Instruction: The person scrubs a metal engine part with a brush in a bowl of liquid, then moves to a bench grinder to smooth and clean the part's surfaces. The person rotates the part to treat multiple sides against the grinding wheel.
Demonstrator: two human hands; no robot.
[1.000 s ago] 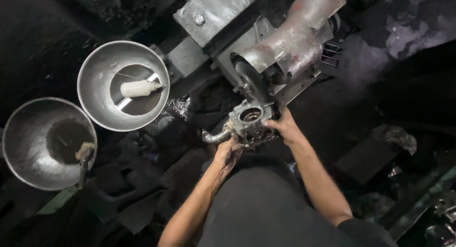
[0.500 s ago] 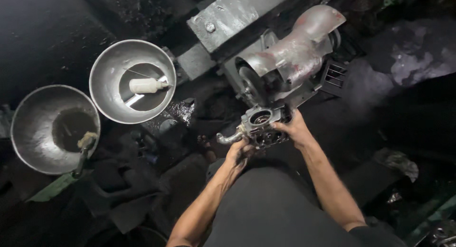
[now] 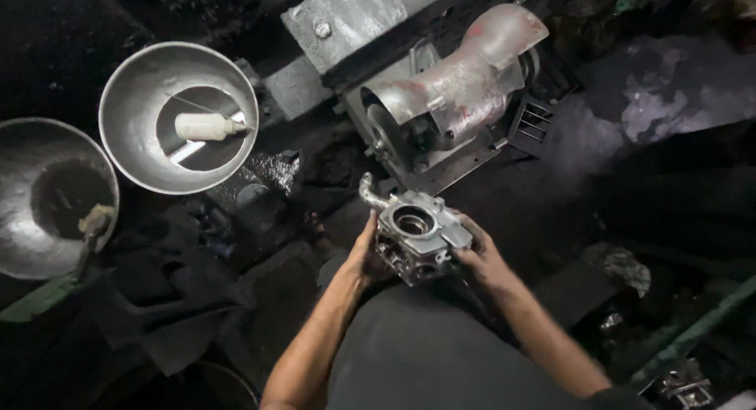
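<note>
both hands grip one grey metal casting [image 3: 417,235] over the lap, just in front of the grinder [image 3: 457,91]; left hand [image 3: 364,256] curls around the casting's left side, fingers closed on it, thumb along the edge; right hand [image 3: 482,260] clamps the right side, fingers wrapped under, thumb on top; casting shows a round bore facing up and a bent pipe stub at its upper left; it tilts slightly, clear of the grinder wheel; near bowl [image 3: 179,115] sits to the upper left, holding a white bottle [image 3: 206,126] lying on its side; far bowl [image 3: 49,196] lies at the left edge, touching nothing held, a brush [image 3: 90,225] resting on its rim; dark oily floor [image 3: 646,181] all around; dark rags [image 3: 169,300] below the bowls.
</note>
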